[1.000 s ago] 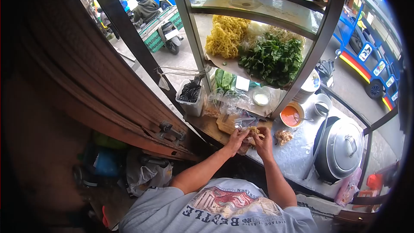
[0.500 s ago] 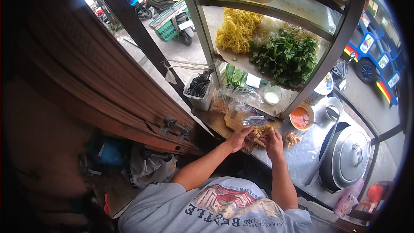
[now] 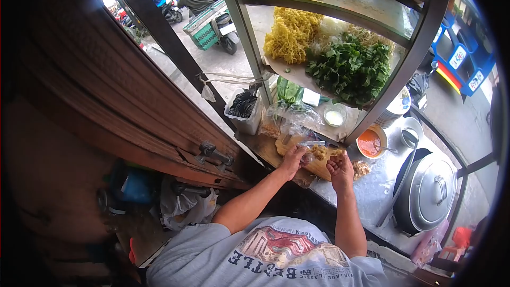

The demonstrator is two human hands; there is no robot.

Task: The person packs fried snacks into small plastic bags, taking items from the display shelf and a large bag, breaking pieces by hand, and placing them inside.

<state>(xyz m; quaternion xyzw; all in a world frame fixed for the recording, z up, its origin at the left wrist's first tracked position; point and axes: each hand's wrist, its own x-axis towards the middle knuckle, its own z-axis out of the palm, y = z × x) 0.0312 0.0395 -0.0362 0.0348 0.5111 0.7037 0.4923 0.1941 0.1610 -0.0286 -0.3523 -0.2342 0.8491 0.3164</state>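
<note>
My left hand [image 3: 294,162] is closed on a thin, clear plastic bag [image 3: 307,157] that shines at the fingertips. Just beyond it is a golden-brown, crumbly food [image 3: 319,152] over the wooden cutting board [image 3: 320,168]. Held at chest height over the counter edge, my right hand [image 3: 340,170] has its fingers curled in, with a bit of the same food [image 3: 336,155] at the tips. Its grip is partly hidden. To the right of this hand lies a bag of light-brown crispy bits [image 3: 362,169].
An orange-red sauce bowl [image 3: 371,142] with a spoon and a large lidded pot [image 3: 425,194] stand to the right. A glass case holds yellow noodles [image 3: 292,34] and chopped greens [image 3: 350,66]. A tub of black bags [image 3: 244,107] is at the left, by the wooden door [image 3: 143,111].
My hands have moved apart from around the golden-brown food. The left shifted slightly left, the right slightly right with its fingers curling, and more of the cutting board shows between them.
</note>
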